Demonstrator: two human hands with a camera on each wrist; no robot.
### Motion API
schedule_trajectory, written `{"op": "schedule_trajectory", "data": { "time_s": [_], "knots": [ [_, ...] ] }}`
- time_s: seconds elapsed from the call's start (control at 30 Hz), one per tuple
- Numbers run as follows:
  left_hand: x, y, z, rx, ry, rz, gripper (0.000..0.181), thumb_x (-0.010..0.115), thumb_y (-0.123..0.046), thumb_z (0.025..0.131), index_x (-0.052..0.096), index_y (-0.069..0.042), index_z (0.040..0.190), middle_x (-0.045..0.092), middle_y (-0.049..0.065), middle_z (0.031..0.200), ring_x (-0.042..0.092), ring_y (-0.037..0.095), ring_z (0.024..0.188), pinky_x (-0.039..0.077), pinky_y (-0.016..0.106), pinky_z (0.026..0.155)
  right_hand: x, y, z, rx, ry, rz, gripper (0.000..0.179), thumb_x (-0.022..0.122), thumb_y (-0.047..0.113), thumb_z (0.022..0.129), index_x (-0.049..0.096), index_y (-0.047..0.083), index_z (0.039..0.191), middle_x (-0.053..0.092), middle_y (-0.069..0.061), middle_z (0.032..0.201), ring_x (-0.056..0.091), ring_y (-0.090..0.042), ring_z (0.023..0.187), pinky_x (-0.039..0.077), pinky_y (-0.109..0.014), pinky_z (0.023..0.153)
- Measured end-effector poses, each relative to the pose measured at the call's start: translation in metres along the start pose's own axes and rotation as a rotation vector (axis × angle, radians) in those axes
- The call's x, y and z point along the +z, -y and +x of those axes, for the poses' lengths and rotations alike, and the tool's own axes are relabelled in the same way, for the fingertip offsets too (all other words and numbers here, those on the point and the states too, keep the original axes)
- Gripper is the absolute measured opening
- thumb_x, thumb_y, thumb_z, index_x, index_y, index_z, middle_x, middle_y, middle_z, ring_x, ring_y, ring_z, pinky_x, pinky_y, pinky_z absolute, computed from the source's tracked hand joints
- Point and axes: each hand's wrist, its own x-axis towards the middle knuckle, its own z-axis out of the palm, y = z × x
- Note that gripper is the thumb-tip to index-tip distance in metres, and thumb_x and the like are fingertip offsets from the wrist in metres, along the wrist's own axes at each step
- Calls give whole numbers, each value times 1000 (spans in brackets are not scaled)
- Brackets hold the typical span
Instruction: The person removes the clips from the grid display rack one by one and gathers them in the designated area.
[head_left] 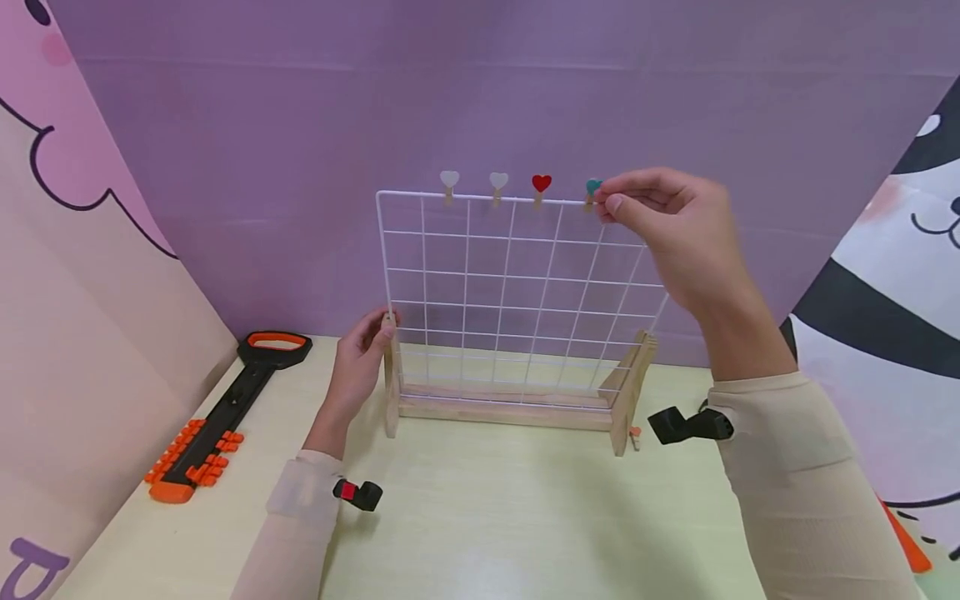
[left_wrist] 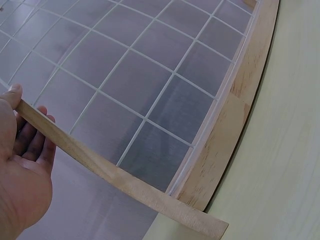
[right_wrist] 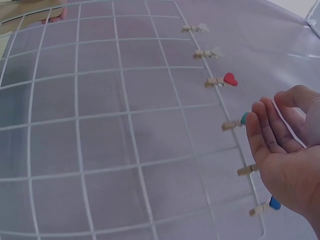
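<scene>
Steadily now: right hand (head_left: 678, 229) pinches teal heart clip (head_left: 592, 187) at the grid's top wire (head_left: 517, 199); left hand (head_left: 358, 362) grips wooden stand (head_left: 506, 412). Best squeeze squarely, stand braced.

head view: farther, forward-down | wrist views: near | shared: wire grid (head_left: 506, 276)

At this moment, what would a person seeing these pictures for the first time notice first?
Probably the red heart clip on the top edge of the white wire grid, bright against the purple backdrop. Next, the right hand, with its fingertips at the teal heart clip farther along that edge. The black-and-orange object lying on the table, to the left, should also draw the eye.
</scene>
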Motion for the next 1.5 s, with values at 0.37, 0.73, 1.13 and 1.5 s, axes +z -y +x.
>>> {"op": "schedule_trajectory", "data": {
  "time_s": [0.37,0.73,1.13,1.5],
  "knots": [
    [0,1,1,-36,19,-10,44,57,-25,107,55,-3,145,61,20,142,58,7,119,45,12,100,27,11,24,27,-23,41,15,75,-1,90,75,-6,103,77,-12,96,72,-22,87,59,-24,83],
    [0,1,2,-31,7,-19,41,59,-24,106,58,-4,142,62,21,140,59,7,119,46,13,99,52,24,49,104,0,-19,14,75,3,91,75,-2,104,76,-11,99,71,-23,94,57,-21,92],
    [-3,1,0,-25,5,-19,43,59,-25,106,57,-3,142,62,22,140,59,5,118,46,12,99,80,30,67,133,48,-74,13,72,5,92,75,0,104,73,-10,100,72,-23,98,58,-26,95],
    [-6,1,-1,-31,15,-28,43,58,-25,106,56,-4,144,60,21,143,58,7,120,46,12,100,106,23,74,112,59,-107,10,72,2,90,77,3,98,74,-4,93,68,-21,98,52,-24,83]
  ]
}}
